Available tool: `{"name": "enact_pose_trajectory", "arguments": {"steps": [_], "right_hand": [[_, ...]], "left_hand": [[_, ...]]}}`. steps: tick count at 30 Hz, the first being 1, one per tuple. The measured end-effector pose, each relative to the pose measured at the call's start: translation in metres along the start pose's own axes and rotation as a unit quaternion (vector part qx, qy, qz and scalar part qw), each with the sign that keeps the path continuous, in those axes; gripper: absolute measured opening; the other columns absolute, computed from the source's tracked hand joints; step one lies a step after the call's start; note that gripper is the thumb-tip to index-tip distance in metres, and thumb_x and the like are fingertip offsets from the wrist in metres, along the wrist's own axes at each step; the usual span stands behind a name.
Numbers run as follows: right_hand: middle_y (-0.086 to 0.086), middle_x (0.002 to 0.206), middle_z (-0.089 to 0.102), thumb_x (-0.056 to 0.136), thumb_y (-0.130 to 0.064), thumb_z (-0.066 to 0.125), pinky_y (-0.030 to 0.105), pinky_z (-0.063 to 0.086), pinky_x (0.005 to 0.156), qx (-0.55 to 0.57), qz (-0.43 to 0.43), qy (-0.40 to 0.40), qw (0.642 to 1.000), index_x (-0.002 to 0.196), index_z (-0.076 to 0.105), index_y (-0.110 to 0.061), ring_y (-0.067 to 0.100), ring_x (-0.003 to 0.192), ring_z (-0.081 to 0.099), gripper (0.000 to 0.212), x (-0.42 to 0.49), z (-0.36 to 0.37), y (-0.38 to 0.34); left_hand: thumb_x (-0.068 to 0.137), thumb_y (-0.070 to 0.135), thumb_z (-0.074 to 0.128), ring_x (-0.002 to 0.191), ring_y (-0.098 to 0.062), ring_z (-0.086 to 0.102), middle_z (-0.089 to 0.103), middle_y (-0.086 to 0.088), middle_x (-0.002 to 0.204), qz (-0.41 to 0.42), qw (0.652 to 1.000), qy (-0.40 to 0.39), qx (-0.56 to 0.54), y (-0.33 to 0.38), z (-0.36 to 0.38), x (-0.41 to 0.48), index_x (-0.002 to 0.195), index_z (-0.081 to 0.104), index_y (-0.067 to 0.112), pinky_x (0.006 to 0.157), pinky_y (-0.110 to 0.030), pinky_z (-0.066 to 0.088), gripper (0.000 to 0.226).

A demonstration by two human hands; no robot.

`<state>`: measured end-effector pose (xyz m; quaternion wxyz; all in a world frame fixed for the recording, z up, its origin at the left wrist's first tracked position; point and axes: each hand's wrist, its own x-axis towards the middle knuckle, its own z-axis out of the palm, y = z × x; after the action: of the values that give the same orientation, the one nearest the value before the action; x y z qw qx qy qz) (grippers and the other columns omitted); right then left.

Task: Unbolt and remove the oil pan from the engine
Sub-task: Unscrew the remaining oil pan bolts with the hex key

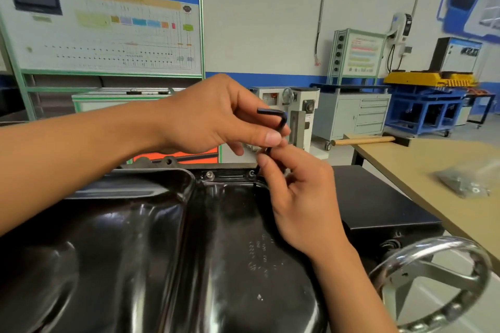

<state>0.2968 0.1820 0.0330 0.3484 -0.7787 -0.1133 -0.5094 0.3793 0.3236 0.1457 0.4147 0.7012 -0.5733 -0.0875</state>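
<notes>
Oil pan (pixel 216 251) up close, both hands on the hex key (pixel 270 111).
Left hand (pixel 216 116) reaches across, fingers (pixel 267 138) pinching its bend; right hand (pixel 303 197) pinches the shaft.

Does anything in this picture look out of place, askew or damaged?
The wooden-handled hammer on the far edge of the tan table lies with its handle sticking out past the corner, so a bump might knock it off. Nothing looks damaged.

Bright, even indoor light; shadows soft. You get white glare streaks across the glossy oil pan (pixel 140 238). Your far diagram board (pixel 108 32) smears with blur; frame edges bow, wide-angle.
</notes>
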Motion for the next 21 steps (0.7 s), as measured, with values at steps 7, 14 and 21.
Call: {"name": "enact_pose_trajectory", "arguments": {"steps": [7, 14, 21], "right_hand": [[0.003, 0.063, 0.046, 0.097, -0.009, 0.062, 0.031, 0.037, 0.058, 0.019, 0.015, -0.025, 0.999, 0.073, 0.058, -0.004, 0.016, 0.061, 0.040, 0.025, -0.0009, 0.0012, -0.0004], [-0.006, 0.063, 0.048, 0.097, -0.011, 0.060, 0.023, 0.035, 0.057, -0.001, -0.009, 0.008, 1.000, 0.075, 0.058, -0.016, 0.010, 0.060, 0.042, 0.023, 0.0016, 0.0019, 0.0003], [-0.006, 0.065, 0.052, 0.098, -0.010, 0.061, 0.022, 0.036, 0.059, 0.011, 0.011, -0.007, 1.000, 0.081, 0.065, -0.021, 0.006, 0.062, 0.043, 0.020, 0.0006, 0.0033, 0.0043]], "left_hand": [[0.069, 0.031, 0.076, 0.076, -0.001, 0.068, 0.078, 0.004, 0.088, -0.022, 0.999, 0.009, 0.024, 0.0035, 0.0011, -0.0044, 0.082, 0.080, 0.030, 0.061, -0.020, 0.054, 0.014], [0.068, 0.026, 0.077, 0.082, -0.014, 0.069, 0.077, -0.006, 0.090, -0.008, 0.999, 0.031, 0.004, 0.0070, 0.0034, -0.0050, 0.083, 0.077, 0.025, 0.057, -0.020, 0.054, 0.015], [0.077, 0.016, 0.077, 0.076, -0.009, 0.069, 0.078, -0.003, 0.087, -0.020, 0.999, 0.034, 0.022, 0.0060, 0.0021, -0.0054, 0.087, 0.076, 0.022, 0.057, -0.021, 0.054, 0.011]]}}
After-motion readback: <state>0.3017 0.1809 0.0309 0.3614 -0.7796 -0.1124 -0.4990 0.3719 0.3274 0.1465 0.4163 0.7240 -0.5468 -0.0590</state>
